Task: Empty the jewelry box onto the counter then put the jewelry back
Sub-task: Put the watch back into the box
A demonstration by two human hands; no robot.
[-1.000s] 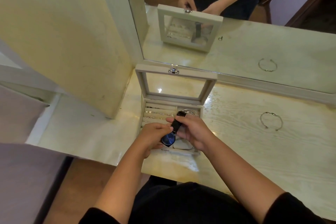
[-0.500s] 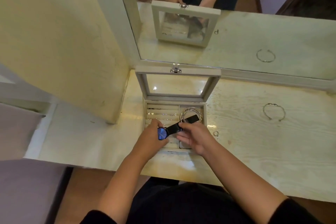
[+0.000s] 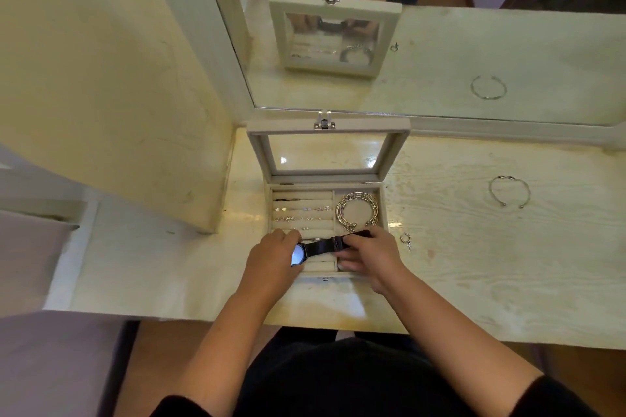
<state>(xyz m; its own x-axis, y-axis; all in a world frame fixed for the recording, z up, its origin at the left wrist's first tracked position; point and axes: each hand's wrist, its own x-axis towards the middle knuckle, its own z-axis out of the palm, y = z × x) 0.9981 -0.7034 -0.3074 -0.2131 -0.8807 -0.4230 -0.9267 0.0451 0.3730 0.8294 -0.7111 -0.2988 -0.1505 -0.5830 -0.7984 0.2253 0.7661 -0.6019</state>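
Note:
A cream jewelry box (image 3: 382,210) stands open on the counter (image 3: 474,264), its glass lid (image 3: 327,152) leaning back toward the mirror. Rows of small earrings (image 3: 301,213) fill the left side and silver bangles (image 3: 357,211) lie in the back right compartment. A black-strapped watch (image 3: 320,247) with a blue face is stretched across the box's front. My left hand (image 3: 272,259) grips the face end; my right hand (image 3: 371,259) pinches the strap end. One silver cuff bracelet (image 3: 509,189) and a small earring (image 3: 405,240) lie on the counter to the right.
A large mirror (image 3: 474,44) stands behind the box and reflects it, my arms and the cuff. A cream cabinet side (image 3: 118,78) rises to the left. The counter's front edge (image 3: 338,323) runs just before my body.
Both hands have lowered the watch from upright above the box to lying flat across its front, the strap pulled straight. My head has tipped down, showing more of the box's inside.

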